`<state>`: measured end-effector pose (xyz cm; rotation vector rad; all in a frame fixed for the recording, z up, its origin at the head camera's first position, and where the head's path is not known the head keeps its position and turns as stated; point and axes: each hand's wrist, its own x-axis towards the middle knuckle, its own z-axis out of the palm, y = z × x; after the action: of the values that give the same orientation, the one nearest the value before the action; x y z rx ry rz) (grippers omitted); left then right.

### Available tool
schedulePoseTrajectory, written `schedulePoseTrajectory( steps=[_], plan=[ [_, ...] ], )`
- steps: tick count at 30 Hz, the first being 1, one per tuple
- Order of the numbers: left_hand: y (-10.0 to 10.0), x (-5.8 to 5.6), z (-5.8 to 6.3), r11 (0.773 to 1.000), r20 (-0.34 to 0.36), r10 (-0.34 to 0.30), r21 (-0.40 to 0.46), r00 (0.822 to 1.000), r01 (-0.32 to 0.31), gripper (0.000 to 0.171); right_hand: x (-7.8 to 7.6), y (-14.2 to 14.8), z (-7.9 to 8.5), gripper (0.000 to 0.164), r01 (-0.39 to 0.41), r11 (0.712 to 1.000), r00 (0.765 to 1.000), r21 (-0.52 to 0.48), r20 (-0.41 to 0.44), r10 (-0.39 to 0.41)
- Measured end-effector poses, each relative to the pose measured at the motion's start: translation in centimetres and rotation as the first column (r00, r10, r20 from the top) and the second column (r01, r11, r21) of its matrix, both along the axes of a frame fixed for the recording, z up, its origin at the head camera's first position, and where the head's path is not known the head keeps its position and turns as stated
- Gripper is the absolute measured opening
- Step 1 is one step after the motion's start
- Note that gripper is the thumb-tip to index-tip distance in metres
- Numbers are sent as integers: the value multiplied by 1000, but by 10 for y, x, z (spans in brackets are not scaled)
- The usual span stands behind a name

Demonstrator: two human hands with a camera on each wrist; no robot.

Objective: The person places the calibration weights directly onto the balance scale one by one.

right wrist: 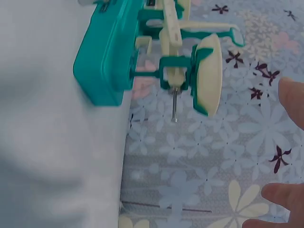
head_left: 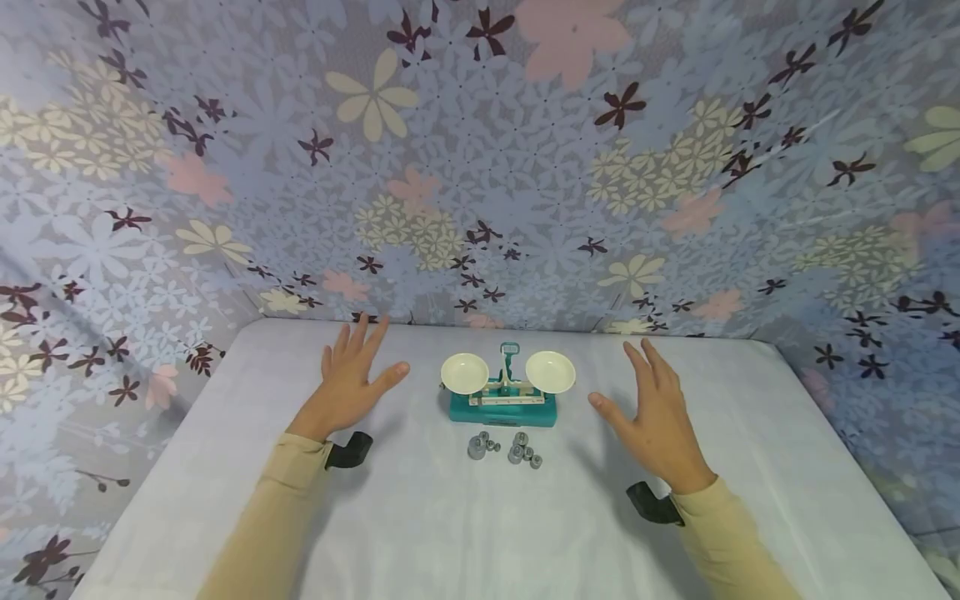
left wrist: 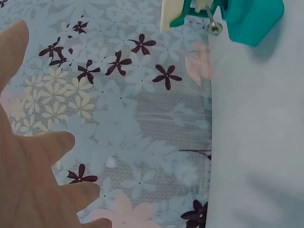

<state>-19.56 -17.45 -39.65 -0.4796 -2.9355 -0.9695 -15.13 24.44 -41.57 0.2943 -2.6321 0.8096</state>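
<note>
A small balance scale (head_left: pixel 504 412) with a teal base stands near the far edge of the table. Its two cream pans, the left pan (head_left: pixel 465 372) and the right pan (head_left: pixel 551 372), sit on either side of a teal post. In front of the base lie two small groups of metal weights, a left group (head_left: pixel 477 448) and a right group (head_left: pixel 516 454). To the left of the scale my left hand (head_left: pixel 347 386) hovers with spread fingers, touching nothing. On the other side my right hand (head_left: pixel 657 422) is raised, also with fingers extended and nothing held.
A pale cloth covers the table (head_left: pixel 420 533). Flower-patterned fabric (head_left: pixel 525 167) rises behind it and at both sides. Each wrist wears a black device, the left one (head_left: pixel 349 451) and the right one (head_left: pixel 654 503).
</note>
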Motion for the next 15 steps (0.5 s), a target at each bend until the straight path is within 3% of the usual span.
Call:
schedulePoseTrajectory(
  steps=[15],
  plan=[
    [21, 1, -21, 987, 12, -47, 153, 999, 45, 80, 20, -26, -12, 78, -20, 993, 999, -112, -30, 16]
  ],
)
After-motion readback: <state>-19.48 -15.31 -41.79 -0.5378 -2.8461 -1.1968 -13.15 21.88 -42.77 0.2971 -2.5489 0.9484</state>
